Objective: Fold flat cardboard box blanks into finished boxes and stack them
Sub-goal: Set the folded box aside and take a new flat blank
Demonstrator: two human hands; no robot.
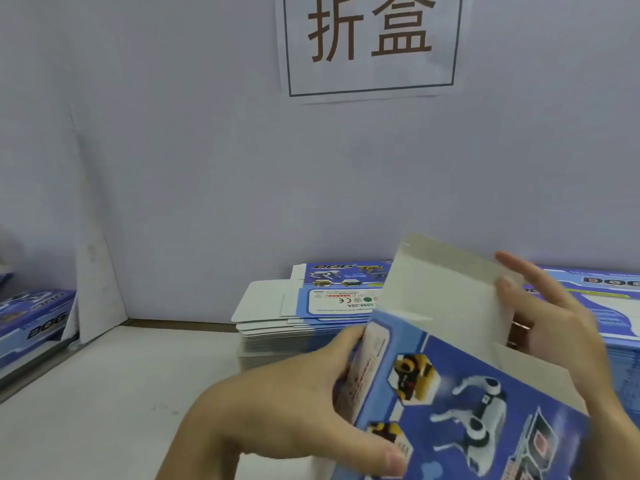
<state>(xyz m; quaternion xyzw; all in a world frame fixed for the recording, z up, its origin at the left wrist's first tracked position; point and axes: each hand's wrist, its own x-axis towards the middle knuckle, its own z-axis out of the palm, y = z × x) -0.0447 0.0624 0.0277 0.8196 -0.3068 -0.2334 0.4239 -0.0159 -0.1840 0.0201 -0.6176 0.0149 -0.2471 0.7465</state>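
Head view, near to far. Nearest the camera, the left hand (294, 407) grips the left edge of a partly folded box (460, 386), thumb lying on its blue printed face and fingers curled round behind its narrow side panel. The box is held above the tabletop (114, 382) at the near right, tilted, with printed robot-dog and yellow vehicle pictures facing up. Its plain grey end flap (446, 292) stands up from the far end of the box. The right hand (554, 317) is at that flap, fingers nearly straight and spread, fingertips touching the flap's right edge; it clasps nothing.

The tabletop is a pale, off-white surface, bare at the near left and centre. Behind the box, toward the far edge, lies a stack of flat blanks (298, 327), printed side up on top, blue with a white label panel. A second stack of blanks (609, 306) sits at the far right, partly hidden by the right hand. At the far left edge, blue printed boxes (34, 323) marked "DOG" lie beside a white board (97, 278) that leans against the wall.

The wall (173, 150) behind the tabletop is plain pale grey-blue. A white paper sign (370, 43) with a dark border and two large brown characters hangs on it, upper centre.
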